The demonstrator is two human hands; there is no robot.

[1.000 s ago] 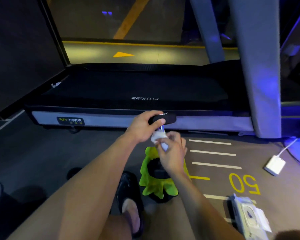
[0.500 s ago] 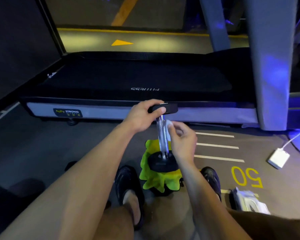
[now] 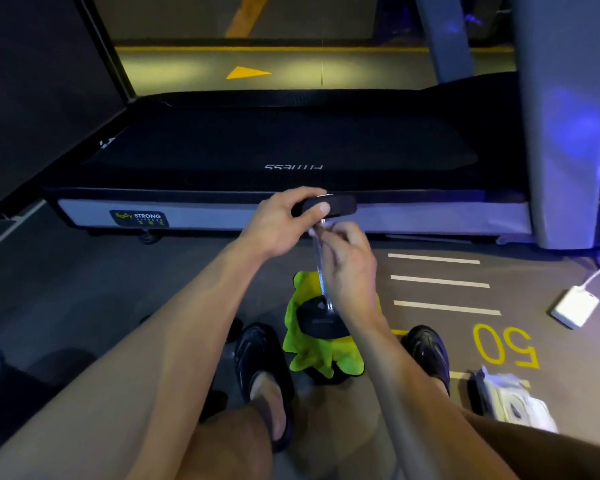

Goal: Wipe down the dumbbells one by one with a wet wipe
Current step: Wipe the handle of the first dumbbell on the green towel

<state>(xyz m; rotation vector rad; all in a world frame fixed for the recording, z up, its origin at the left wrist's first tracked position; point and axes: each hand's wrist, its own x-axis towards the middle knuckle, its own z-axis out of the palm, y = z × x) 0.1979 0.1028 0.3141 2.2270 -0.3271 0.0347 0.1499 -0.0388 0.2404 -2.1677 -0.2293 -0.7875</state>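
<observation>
- I see my left hand [image 3: 278,226] clamped on the top head of one dumbbell [image 3: 321,268], thumb in front, fingers curled over the far edge.
- My right hand [image 3: 349,268] is closed round the upper end of the chrome bar just under that head; a bit of white shows at its fingertips [image 3: 317,233], probably the wipe, but I cannot tell for sure.
- The dumbbell stands upright, its lower head below my right fingers, resting on one green cloth [image 3: 309,355] on the floor.
- Two dark shoes [image 3: 262,355] flank the cloth, one each side, nearer me than the fingers.
- Right of and nearer than my right hand lies one wipes pack [image 3: 513,401], beside a yellow "50" on the floor.
- Further right sits one white adapter [image 3: 575,306] with its cable.
- Beyond my fingers runs one treadmill [image 3: 257,147]; the top head overlaps its near edge, and my right forearm hides part of the cloth.
</observation>
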